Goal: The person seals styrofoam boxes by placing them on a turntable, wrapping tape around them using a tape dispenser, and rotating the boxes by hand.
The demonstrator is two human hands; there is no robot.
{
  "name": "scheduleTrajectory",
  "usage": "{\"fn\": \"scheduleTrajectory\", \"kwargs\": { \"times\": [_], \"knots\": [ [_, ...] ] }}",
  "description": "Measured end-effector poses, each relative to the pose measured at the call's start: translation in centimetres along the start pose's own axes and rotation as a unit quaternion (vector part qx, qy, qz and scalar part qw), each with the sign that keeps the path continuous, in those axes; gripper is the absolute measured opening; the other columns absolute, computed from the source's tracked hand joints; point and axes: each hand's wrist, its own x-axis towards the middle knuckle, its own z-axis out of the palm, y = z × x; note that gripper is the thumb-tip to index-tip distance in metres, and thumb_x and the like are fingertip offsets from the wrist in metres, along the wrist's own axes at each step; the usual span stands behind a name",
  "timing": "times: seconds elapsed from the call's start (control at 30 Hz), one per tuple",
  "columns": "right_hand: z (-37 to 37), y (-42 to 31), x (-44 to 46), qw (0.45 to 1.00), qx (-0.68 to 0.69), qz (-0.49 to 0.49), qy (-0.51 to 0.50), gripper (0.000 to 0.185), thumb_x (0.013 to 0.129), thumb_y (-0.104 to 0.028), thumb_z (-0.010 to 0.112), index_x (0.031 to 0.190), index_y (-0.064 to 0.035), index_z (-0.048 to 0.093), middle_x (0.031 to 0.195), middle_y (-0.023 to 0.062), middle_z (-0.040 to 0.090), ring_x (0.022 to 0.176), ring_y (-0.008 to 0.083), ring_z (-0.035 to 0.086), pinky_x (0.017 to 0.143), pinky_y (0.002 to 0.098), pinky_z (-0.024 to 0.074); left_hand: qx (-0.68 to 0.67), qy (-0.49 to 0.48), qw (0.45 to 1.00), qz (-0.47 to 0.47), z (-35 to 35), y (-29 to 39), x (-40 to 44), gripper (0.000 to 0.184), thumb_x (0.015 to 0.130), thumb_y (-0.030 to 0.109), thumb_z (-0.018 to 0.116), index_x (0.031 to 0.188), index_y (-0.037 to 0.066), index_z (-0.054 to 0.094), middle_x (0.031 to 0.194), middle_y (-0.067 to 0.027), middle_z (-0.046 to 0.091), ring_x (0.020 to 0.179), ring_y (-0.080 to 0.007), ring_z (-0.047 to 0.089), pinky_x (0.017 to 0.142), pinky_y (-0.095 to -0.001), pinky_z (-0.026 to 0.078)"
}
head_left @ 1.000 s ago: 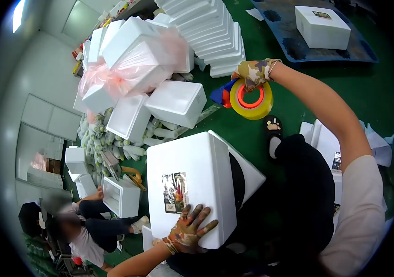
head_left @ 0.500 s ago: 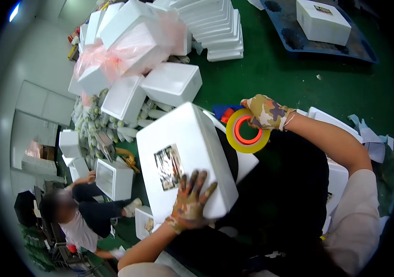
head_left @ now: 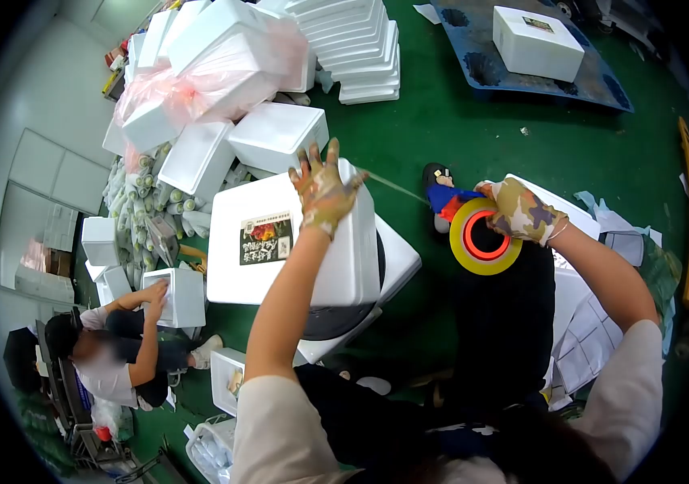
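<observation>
A white foam box [head_left: 348, 262] with a printed label [head_left: 266, 239] sits before me on a round dark support. My left hand [head_left: 326, 194], in a camouflage glove, lies with spread fingers on the box near its far right edge. My right hand [head_left: 519, 213], gloved alike, grips a tape dispenser [head_left: 448, 202] with a blue and red head. It carries a yellow roll of tape [head_left: 464, 252] with an orange-red core. A thin strip of tape [head_left: 395, 185] stretches from the box's far corner to the dispenser.
Foam boxes [head_left: 278, 135] and a stack of lids [head_left: 360, 56] stand beyond. Wrapped produce [head_left: 139, 194] is heaped at left, near a seated person [head_left: 114, 355] handling another box. A blue pallet [head_left: 473, 44] bears a labelled box [head_left: 538, 48]. Papers and boxes lie at right.
My left hand has moved from the near part of the box to its far right edge. My right hand has drawn the dispenser rightward, with tape now stretched out. The box looks turned.
</observation>
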Motion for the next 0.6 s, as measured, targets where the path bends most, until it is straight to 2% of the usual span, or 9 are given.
{"fn": "scheduleTrajectory", "kwargs": {
  "times": [0.1,0.23,0.27,0.3,0.37,0.43,0.5,0.57,0.6],
  "knots": [
    [-1.4,-2.2,0.5,0.997,-0.041,0.050,-0.038,0.054,0.072,-0.006,0.071,0.123,-0.0021,0.054,0.105,0.0196,0.065,0.095,0.0329,0.065,0.085,0.0321,0.0515,-0.003,0.053,0.998,-0.036,1.6,-2.9,4.1,0.061,0.089,0.055,0.050,0.140,0.021,0.045,0.149,-0.0148,0.036,0.140,-0.0366,0.025,0.111,-0.0568,0.018],
    [-0.7,-2.8,2.9,0.994,-0.094,0.039,-0.039,0.050,0.071,-0.008,0.070,0.118,-0.0005,0.057,0.096,0.0206,0.067,0.088,0.0357,0.066,0.080,0.0347,0.0533,-0.010,0.036,0.993,-0.116,0.8,-6.7,6.7,0.042,0.095,0.040,0.045,0.133,0.024,0.053,0.134,-0.0068,0.054,0.131,-0.0280,0.042,0.108,-0.0572,0.024],
    [-0.9,-3.4,3.7,0.994,-0.093,0.034,-0.038,0.047,0.069,-0.008,0.069,0.114,-0.0003,0.059,0.095,0.0206,0.067,0.087,0.0360,0.066,0.079,0.0358,0.0536,0.085,-0.006,0.992,-0.087,0.1,-7.4,6.5,0.036,0.095,0.032,0.043,0.126,0.025,0.059,0.124,-0.0038,0.061,0.123,-0.0259,0.051,0.104,-0.0571,0.030],
    [-0.8,-3.3,4.9,0.994,-0.093,0.035,-0.036,0.047,0.069,-0.008,0.069,0.114,-0.0003,0.059,0.095,0.0206,0.067,0.087,0.0360,0.066,0.079,0.0358,0.0536,0.070,0.046,0.993,-0.083,2.6,-10.5,7.9,0.031,0.092,0.026,0.045,0.118,0.025,0.063,0.119,-0.0022,0.063,0.116,-0.0261,0.056,0.100,-0.0569,0.035],
    [0.1,-2.5,7.7,0.994,-0.092,-0.060,0.025,0.045,0.068,-0.008,0.069,0.111,0.0002,0.059,0.092,0.0214,0.067,0.086,0.0365,0.066,0.077,0.0372,0.0539,0.097,0.034,0.986,-0.129,1.2,-11.5,7.7,0.030,0.091,0.022,0.046,0.114,0.024,0.065,0.118,-0.0018,0.063,0.114,-0.0262,0.057,0.096,-0.0535,0.041],
    [-0.3,-3.7,10.9,0.991,-0.111,-0.067,0.021,0.051,0.065,-0.009,0.070,0.115,-0.0010,0.060,0.095,0.0208,0.067,0.090,0.0357,0.066,0.078,0.0372,0.0539,0.097,0.029,0.976,-0.192,0.9,-14.0,8.1,0.030,0.091,0.021,0.047,0.115,0.024,0.065,0.117,-0.0042,0.063,0.112,-0.0262,0.058,0.091,-0.0494,0.046],
    [-0.2,-5.5,13.9,0.984,-0.137,-0.101,0.048,0.043,0.061,-0.011,0.071,0.103,-0.0072,0.066,0.091,0.0187,0.068,0.088,0.0345,0.067,0.077,0.0404,0.0548,0.110,0.020,0.963,-0.245,2.3,-18.7,8.8,0.029,0.092,0.024,0.046,0.113,0.021,0.066,0.117,-0.0063,0.063,0.110,-0.0280,0.059,0.087,-0.0473,0.049],
    [0.7,-7.7,17.0,0.984,-0.172,-0.052,0.012,0.038,0.062,-0.012,0.071,0.099,-0.0088,0.067,0.091,0.0175,0.068,0.087,0.0330,0.068,0.074,0.0410,0.0552,0.133,0.056,0.948,-0.282,1.0,-20.2,6.7,0.033,0.094,0.032,0.046,0.114,0.011,0.063,0.117,-0.0118,0.061,0.110,-0.0318,0.058,0.088,-0.0485,0.047],
    [0.8,-8.4,17.9,0.981,-0.184,-0.053,0.010,0.036,0.062,-0.012,0.071,0.098,-0.0093,0.067,0.091,0.0166,0.069,0.087,0.0323,0.068,0.074,0.0404,0.0553,0.075,0.091,0.919,-0.377,0.3,-20.3,5.5,0.043,0.095,0.039,0.046,0.115,0.002,0.057,0.119,-0.0165,0.058,0.112,-0.0353,0.054,0.090,-0.0477,0.046]
  ]
}}
